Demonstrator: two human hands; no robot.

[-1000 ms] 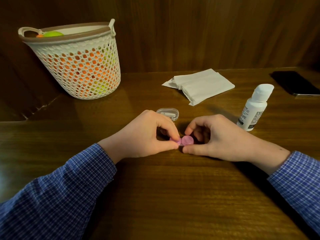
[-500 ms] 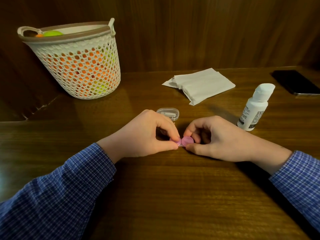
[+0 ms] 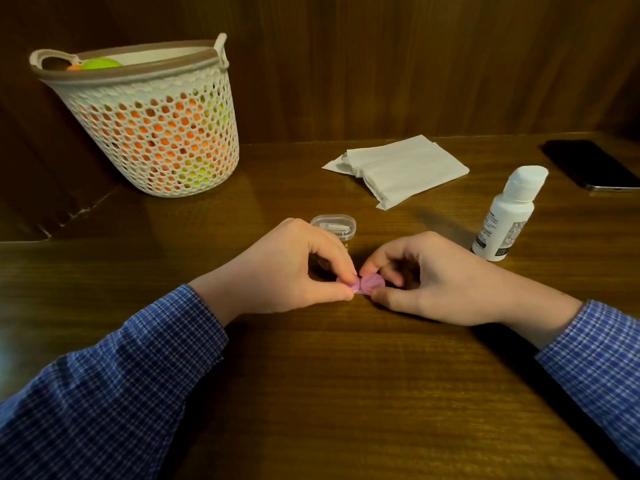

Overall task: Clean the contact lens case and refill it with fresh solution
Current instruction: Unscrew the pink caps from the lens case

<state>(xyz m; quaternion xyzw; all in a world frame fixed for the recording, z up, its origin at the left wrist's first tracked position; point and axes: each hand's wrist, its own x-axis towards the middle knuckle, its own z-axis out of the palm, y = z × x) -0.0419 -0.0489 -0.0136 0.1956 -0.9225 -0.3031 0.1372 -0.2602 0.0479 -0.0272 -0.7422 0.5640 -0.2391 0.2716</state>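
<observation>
1. Left hand (image 3: 277, 268) pinching the left cap of the pink lens case (image 3: 363, 285), thumb and forefinger curled round it.
2. Right hand (image 3: 436, 278) pinching the right cap, round and matte pink.
3. Case resting low on the glossy wooden table (image 3: 346, 393), between both pinches.
4. Just behind the grip: clear oval plastic box (image 3: 334, 226).
5. Right of the grip: white smooth solution bottle (image 3: 509, 213), upright.
6. Farther back: folded white tissues (image 3: 401, 168); far left, perforated basket (image 3: 152, 133).

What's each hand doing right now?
Left hand: pinching the left end of the pink case.
Right hand: pinching the case's right cap.
</observation>
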